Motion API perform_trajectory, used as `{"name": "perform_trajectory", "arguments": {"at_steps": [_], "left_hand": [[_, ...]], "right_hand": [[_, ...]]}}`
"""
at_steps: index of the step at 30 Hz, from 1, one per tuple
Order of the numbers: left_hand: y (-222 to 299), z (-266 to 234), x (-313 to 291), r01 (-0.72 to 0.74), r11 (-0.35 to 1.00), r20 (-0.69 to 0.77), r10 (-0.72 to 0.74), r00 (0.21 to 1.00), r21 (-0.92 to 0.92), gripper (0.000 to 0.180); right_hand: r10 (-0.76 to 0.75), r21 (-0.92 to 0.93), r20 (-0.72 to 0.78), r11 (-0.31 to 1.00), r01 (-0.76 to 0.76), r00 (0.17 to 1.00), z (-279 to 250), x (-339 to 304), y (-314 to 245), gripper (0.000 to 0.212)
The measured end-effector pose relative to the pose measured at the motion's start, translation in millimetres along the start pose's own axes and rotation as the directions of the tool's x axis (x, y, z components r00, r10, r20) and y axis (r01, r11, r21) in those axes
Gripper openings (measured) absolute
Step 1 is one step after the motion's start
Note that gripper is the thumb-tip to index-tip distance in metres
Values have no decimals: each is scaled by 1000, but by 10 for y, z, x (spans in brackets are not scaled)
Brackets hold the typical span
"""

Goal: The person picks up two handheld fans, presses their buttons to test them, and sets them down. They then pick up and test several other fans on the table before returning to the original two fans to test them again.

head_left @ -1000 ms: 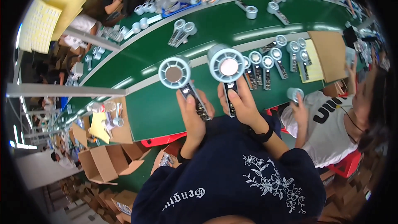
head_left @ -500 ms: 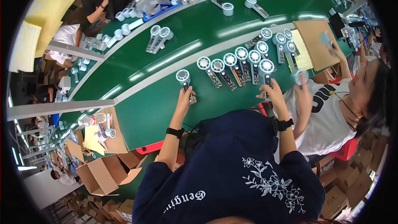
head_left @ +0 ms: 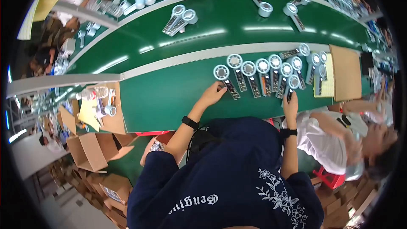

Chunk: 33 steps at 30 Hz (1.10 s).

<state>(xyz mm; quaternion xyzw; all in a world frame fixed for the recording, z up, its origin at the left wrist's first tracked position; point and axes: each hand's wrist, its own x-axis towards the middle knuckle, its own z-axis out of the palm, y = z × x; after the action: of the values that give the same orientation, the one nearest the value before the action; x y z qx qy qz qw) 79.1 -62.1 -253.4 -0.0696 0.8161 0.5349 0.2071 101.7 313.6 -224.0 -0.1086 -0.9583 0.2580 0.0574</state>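
At the left end of a row of handheld fans [head_left: 249, 68] lies one light-blue fan [head_left: 221, 72] with a round grille head and an open handle showing dark inner parts. My left hand [head_left: 213, 93] is beside that fan's handle, its fingertips at the edge and its thumb and fingers apart. At the row's near right, my right hand [head_left: 291, 105] grips the handle of another fan [head_left: 293, 82], its head pointing away from me. The lower part of this handle is hidden by my fingers.
Beyond a pale rail, the green belt [head_left: 140, 61] carries several more fans [head_left: 179, 12]. Cardboard [head_left: 345, 72] and yellow paper lie at the right, near a blurred co-worker [head_left: 328, 138]. Left are a plastic bottle [head_left: 95, 93] and an open carton [head_left: 91, 150].
My left hand has moved forward and right; its fan now lies at the row's left end, let go. My right hand still holds its fan. The view has turned and shifted.
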Motion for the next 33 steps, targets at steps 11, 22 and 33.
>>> {"name": "perform_trajectory", "arguments": {"at_steps": [11, 22, 33], "left_hand": [[-298, -1027, -191, 39, 949, -661, -246, 709, -312, 10], [-442, -963, 15, 60, 943, -674, 188, 714, 327, 5], [-387, -976, 37, 187, 902, -633, 114, 766, 389, 8]], "right_hand": [[19, 199, -269, 979, 36, 963, -882, 1643, -1332, 30], [-317, 289, -402, 847, 447, 859, -1454, 4337, -2161, 33], [-179, 12, 469, 980, 197, 865, 1396, 3551, -2096, 60]]}}
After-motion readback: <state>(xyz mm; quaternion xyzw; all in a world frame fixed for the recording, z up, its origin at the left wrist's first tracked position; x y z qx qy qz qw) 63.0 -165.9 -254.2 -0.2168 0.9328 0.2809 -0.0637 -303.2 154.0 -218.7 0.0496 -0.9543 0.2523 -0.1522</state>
